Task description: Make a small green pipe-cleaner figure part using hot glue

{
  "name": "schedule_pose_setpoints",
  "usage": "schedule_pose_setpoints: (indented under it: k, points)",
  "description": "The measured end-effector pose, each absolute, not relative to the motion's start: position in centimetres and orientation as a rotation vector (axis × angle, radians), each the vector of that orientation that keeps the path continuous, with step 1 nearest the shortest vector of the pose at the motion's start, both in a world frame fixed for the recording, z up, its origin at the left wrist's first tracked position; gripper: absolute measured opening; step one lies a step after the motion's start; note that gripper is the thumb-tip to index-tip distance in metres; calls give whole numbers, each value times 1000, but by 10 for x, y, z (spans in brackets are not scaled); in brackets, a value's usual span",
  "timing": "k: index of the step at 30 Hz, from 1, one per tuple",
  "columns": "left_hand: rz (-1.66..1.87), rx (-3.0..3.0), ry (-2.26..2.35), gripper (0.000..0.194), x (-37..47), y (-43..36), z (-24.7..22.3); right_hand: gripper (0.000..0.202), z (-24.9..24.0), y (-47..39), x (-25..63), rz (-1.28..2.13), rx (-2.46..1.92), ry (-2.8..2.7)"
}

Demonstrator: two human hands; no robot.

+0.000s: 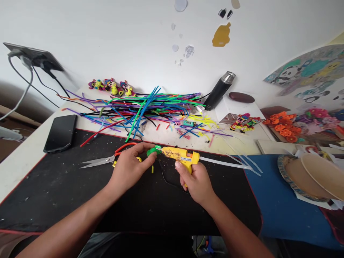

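Observation:
My right hand [195, 179] is wrapped round the handle of a yellow glue gun [176, 154]. A long clear glue stick [223, 162] sticks out of its back end. Between the fingertips of my left hand [131, 161] is a small green pipe cleaner piece [153, 150]. The gun's nozzle meets or nearly meets the green piece; I cannot tell if they touch. Scissors [99, 162] with orange handles lie on the black mat by my left hand, their grips partly hidden behind it. A short yellow-green stem [152, 169] shows just below the green piece.
A heap of coloured pipe cleaners [145, 105] lies along the wall. A phone [61, 132] rests at left, and a black flask [219, 90] stands behind. Small fuzzy figures [113, 86] lie at the back. Bowls [322, 172] sit at right. The gun's black cord [168, 182] crosses the mat.

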State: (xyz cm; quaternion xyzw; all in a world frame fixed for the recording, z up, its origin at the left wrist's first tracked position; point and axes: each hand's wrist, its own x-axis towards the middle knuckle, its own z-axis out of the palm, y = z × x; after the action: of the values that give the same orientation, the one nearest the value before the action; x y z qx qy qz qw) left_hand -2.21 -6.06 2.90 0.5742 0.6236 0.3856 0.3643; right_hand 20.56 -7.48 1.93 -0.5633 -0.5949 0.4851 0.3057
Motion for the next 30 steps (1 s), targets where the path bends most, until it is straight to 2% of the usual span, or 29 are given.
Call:
schedule_pose_setpoints:
  k: [7, 30]
  points:
    - [923, 1689, 1740, 34, -22, -64, 30, 64, 25, -76, 206, 1180, -1501, -1646]
    - [937, 1982, 1770, 27, -26, -66, 27, 59, 34, -74, 204, 1058, -1504, -1767]
